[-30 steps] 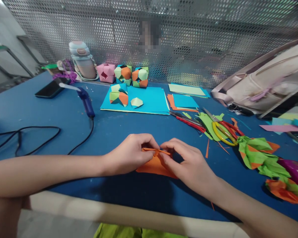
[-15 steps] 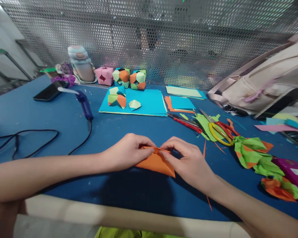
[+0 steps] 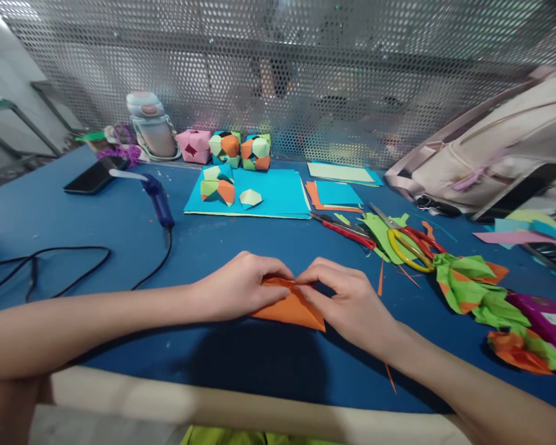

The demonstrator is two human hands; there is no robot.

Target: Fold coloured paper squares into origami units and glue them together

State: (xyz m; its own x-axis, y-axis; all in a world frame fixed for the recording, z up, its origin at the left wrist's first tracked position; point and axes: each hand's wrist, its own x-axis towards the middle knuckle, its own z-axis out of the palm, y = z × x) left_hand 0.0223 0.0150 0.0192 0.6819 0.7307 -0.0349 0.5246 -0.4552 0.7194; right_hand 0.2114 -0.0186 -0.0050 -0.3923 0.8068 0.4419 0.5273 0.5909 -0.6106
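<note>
A folded piece of orange paper (image 3: 291, 312) is held just above the blue table (image 3: 134, 340), near its front edge. My left hand (image 3: 245, 285) pinches the paper's upper edge from the left, thumb in front. From the right, my right hand (image 3: 345, 300) grips the same edge, its thumb and index finger close to the left fingertips. The fingers behind the paper are partly hidden. Beyond my hands lie blue sheets (image 3: 278, 188) with a half-built paper shape (image 3: 217, 190) and a small pale folded piece (image 3: 251, 198) on them.
Scissors (image 3: 410, 247) and a red cutter (image 3: 347, 233) lie right of centre, beside crumpled green-orange paper (image 3: 472, 284). A blue glue gun (image 3: 158, 201) with its cord is at left. Paper cubes (image 3: 225, 148), a bottle (image 3: 155, 130) and a bag (image 3: 500, 142) stand at the back.
The flap along the orange paper's upper edge now lies flatter. Both hands stay at nearly the same place, fingertips slightly shifted along that edge.
</note>
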